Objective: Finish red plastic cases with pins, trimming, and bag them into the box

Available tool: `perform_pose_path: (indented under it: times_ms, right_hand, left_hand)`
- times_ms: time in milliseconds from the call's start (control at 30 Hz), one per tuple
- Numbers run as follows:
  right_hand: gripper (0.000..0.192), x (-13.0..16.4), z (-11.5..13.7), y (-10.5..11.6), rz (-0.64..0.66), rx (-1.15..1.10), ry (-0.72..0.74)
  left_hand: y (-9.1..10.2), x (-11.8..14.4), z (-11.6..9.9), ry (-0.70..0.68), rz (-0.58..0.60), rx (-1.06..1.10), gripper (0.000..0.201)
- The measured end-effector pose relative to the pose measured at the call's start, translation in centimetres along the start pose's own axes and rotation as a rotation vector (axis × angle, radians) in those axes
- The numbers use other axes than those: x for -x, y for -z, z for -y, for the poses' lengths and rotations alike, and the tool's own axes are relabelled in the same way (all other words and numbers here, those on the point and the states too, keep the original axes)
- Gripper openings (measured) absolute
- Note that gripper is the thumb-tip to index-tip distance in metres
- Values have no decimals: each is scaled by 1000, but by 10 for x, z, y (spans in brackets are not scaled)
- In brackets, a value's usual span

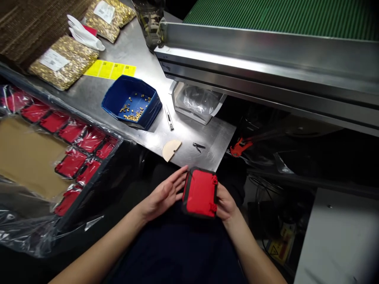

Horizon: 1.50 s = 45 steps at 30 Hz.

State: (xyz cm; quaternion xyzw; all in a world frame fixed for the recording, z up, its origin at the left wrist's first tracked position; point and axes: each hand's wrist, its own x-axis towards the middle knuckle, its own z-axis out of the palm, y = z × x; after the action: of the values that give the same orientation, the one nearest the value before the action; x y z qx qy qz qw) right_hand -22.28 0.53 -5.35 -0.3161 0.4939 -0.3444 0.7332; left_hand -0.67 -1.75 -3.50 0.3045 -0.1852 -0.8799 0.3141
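Observation:
A red case with a black rim and two red latches [201, 193] is held above my lap, near the table's front edge. My right hand [225, 202] grips its right side, with the fingers partly hidden behind it. At its left side is my left hand [166, 195], open, with fingers stretched out and their tips at the black rim. Whether those fingertips press on the case I cannot tell. Just beyond it on the metal table lie a tan half-round piece [171, 150] and small dark nail clippers [198, 147].
A blue bin [126, 88] holds small brass-coloured parts. Beside it are a utility knife [169, 118] and a white bin [195, 112] with clear bags. A metal conveyor rail [260, 75] crosses above right. At left, a plastic-lined box holds several red cases [72, 163].

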Motion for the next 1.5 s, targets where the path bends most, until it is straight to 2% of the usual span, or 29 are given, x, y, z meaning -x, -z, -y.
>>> perform_pose_path:
  times_ms: [100,200,233,300,400,500,600,700,833,900,1000,1067,1167,1233,1400,1500]
  right_hand:
    - [74,0,-2,-7,203,111,-34]
    - [62,-6,9,-7,324,333,-32]
    - [57,-12,16,-8,311,426,-16]
    - [47,-31,31,-13,206,618,53]
    - [32,-81,52,-35,67,866,220]
    - [40,-135,62,-61,128,1060,339]
    - [36,-157,60,-71,170,1211,365]
    - [24,-130,57,-61,153,1304,336]
    - [24,-45,65,-41,140,1265,275]
    - [22,-4,70,-37,284,1130,238]
    - [15,34,70,-40,494,1141,223]
    - [16,42,67,-42,500,1210,234]
    - [19,39,65,-40,438,1267,292]
    - [18,34,66,-40,410,1322,380]
    - [17,24,70,-50,506,1396,646]
    - [18,22,74,-49,336,1522,669]
  left_hand:
    - [-7,2,11,26,4,209,70]
    - [1,16,15,14,-36,332,44]
    - [5,23,15,11,-57,352,40]
    - [15,38,13,12,-98,376,40]
    - [22,55,9,38,-153,405,49]
    - [20,62,7,47,-244,421,51]
    - [16,63,9,43,-337,427,50]
    - [14,64,10,37,-401,432,53]
    - [9,60,9,58,-454,419,52]
    - [5,55,7,81,-467,405,50]
    - [0,45,4,157,-458,374,49]
    - [-3,39,4,210,-446,350,51]
    - [-7,31,3,240,-469,310,49]
    - [-9,29,3,258,-513,285,46]
    - [-17,27,1,301,-538,270,42]
    - [-20,28,0,281,-574,291,38]
